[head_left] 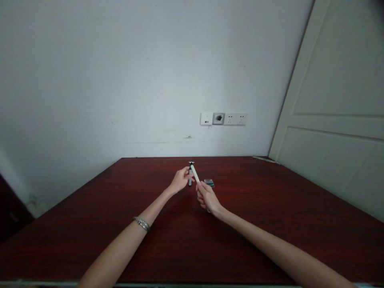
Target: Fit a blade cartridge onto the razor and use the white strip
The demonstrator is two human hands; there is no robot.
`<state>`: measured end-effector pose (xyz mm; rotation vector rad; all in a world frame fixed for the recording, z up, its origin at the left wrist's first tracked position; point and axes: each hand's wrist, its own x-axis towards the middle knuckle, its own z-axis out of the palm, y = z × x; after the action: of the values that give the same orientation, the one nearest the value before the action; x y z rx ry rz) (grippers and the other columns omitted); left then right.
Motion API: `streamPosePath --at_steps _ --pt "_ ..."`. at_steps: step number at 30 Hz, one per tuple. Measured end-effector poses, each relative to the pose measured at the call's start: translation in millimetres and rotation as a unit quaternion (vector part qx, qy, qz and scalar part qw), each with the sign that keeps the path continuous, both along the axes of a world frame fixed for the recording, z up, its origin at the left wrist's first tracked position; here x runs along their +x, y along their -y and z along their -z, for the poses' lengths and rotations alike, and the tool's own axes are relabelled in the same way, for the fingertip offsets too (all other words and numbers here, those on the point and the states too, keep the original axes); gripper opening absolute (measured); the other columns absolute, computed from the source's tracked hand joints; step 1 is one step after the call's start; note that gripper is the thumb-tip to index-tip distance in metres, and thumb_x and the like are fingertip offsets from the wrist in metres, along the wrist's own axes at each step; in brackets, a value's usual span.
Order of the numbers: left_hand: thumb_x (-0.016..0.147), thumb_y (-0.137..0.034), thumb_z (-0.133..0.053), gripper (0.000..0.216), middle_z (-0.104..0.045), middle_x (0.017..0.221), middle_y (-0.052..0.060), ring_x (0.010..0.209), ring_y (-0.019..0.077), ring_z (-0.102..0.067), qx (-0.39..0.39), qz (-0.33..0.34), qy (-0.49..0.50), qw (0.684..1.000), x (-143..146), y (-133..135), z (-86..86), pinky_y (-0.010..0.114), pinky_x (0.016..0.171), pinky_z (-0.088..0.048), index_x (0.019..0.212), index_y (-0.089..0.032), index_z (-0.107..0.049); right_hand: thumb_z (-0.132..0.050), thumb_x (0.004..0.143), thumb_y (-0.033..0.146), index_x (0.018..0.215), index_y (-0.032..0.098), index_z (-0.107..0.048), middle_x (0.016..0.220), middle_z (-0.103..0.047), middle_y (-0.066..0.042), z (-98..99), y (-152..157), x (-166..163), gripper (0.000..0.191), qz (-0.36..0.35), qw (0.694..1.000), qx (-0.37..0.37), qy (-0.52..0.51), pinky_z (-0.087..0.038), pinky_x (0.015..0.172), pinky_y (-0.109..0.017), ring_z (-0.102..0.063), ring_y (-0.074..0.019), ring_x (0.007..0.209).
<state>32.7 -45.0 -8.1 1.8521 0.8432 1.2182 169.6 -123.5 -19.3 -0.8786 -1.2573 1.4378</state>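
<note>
You are holding a white-handled razor point(195, 173) above the middle of the desk point(258, 224). Your right hand point(208, 198) is wrapping its grip closed around the lower end of the handle, which is tilting up and to the left toward a small dark crosswise head. Your left hand point(180, 180) is pinching its grip shut on a dark grey piece point(190, 180) that is hanging just beside the handle. I cannot tell whether that piece is joined to the razor.

A small blue-grey pack point(209, 183) is lying on the desk just behind your right hand. Any print on it is too small to read.

The desk is showing a dark red wood grain and is running back to a plain white wall point(120, 80). A row of wall sockets point(223, 119) is sitting low on that wall, and one grey plate in it is carrying a dark fitting that is too blurred to name. A pale panelled door point(336, 120) is standing at the right, cut off by the frame edge. You are wearing a silver bracelet point(141, 224) on your left wrist. Your palms are hiding how the fingers are sitting underneath.
</note>
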Motion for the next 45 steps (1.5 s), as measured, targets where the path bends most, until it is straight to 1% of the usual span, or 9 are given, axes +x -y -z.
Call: streamPosePath --at_steps 4,10,14,18,26,31,35,40,45 --pt "0.077 -0.019 -0.055 0.017 -0.065 0.081 0.005 0.063 0.0132 -0.063 0.009 0.007 -0.008 1.0 0.9 3.2 -1.0 0.022 0.058 -0.049 0.093 -0.013 -0.054 -0.05 0.073 0.058 0.072 0.022 -0.037 0.045 -0.027 0.013 -7.9 -2.8 -3.6 0.039 0.01 0.999 -0.012 -0.034 -0.008 0.028 -0.012 -0.016 -0.0014 0.03" --pt "0.077 -0.018 -0.054 0.017 -0.064 0.082 0.004 0.067 0.0142 -0.064 0.012 0.01 -0.008 1.0 1.5 3.3 2.4 0.024 0.061 -0.049 0.093 -0.014 -0.054 -0.051 0.071 0.059 0.072 0.022 -0.036 0.044 -0.027 0.013 -3.3 2.9 -4.7 0.04 -0.001 0.998 -0.034 -0.06 -0.007 0.029 -0.013 -0.017 -0.0018 0.03" --pt "0.079 -0.021 -0.053 0.017 -0.064 0.082 0.005 0.065 0.0136 -0.063 0.019 0.017 -0.011 1.0 1.2 3.2 4.1 0.025 0.061 -0.05 0.094 -0.013 -0.052 -0.054 0.069 0.059 0.072 0.022 -0.036 0.044 -0.027 0.014 -7.6 2.4 -4.5 0.041 0.015 0.996 -0.031 -0.08 -0.008 0.029 -0.013 -0.016 -0.0013 0.03" --pt "0.079 -0.02 -0.053 0.017 -0.064 0.083 0.006 0.068 0.014 -0.063 0.033 0.016 -0.02 0.999 0.9 4.5 5.2 0.025 0.063 -0.05 0.095 -0.014 -0.053 -0.052 0.069 0.06 0.071 0.023 -0.035 0.042 -0.027 0.014 -6.6 1.3 -5.6 0.041 0.027 0.997 -0.04 -0.066 -0.008 0.028 -0.013 -0.017 -0.0018 0.029" --pt "0.078 -0.019 -0.052 0.015 -0.063 0.079 0.006 0.064 0.0136 -0.063 0.031 0.014 -0.006 0.999 1.0 4.7 5.4 0.025 0.062 -0.05 0.092 -0.012 -0.053 -0.053 0.068 0.059 0.071 0.022 -0.034 0.042 -0.027 0.014 -8.9 -0.6 -5.4 0.042 0.033 0.997 -0.022 -0.073 -0.009 0.028 -0.013 -0.017 -0.0014 0.029" --pt "0.077 -0.02 -0.054 0.021 -0.064 0.08 0.005 0.062 0.0142 -0.063 0.015 0.014 -0.003 1.0 0.4 2.0 4.2 0.027 0.061 -0.05 0.096 -0.012 -0.052 -0.054 0.066 0.062 0.071 0.022 -0.035 0.043 -0.027 0.014 -4.6 2.6 -7.3 0.044 0.024 0.997 -0.028 -0.073 -0.009 0.028 -0.012 -0.018 -0.0013 0.029" --pt "0.077 -0.021 -0.055 0.019 -0.064 0.076 0.005 0.062 0.014 -0.062 0.029 0.02 -0.001 0.999 -0.5 2.6 1.6 0.026 0.061 -0.049 0.093 -0.011 -0.053 -0.056 0.065 0.061 0.072 0.022 -0.035 0.043 -0.028 0.014 -10.8 0.8 -8.9 0.045 0.024 0.995 -0.011 -0.091 -0.009 0.028 -0.012 -0.017 -0.001 0.03" --pt "0.076 -0.016 -0.053 0.018 -0.064 0.078 0.005 0.063 0.0137 -0.062 0.036 0.005 -0.009 0.999 0.1 3.4 -0.7 0.024 0.06 -0.047 0.093 -0.012 -0.054 -0.054 0.067 0.062 0.071 0.022 -0.035 0.043 -0.027 0.014 -7.5 4.0 -9.6 0.044 0.019 0.997 -0.028 -0.068 -0.008 0.028 -0.012 -0.017 -0.0013 0.03" --pt "0.075 -0.014 -0.052 0.019 -0.065 0.081 0.005 0.068 0.0134 -0.062 0.04 0.002 -0.008 0.999 0.5 0.5 2.3 0.023 0.063 -0.047 0.094 -0.012 -0.054 -0.053 0.068 0.062 0.072 0.022 -0.036 0.044 -0.027 0.013 -8.2 7.7 -10.3 0.043 -0.002 0.997 -0.015 -0.073 -0.008 0.028 -0.012 -0.017 -0.0015 0.03"
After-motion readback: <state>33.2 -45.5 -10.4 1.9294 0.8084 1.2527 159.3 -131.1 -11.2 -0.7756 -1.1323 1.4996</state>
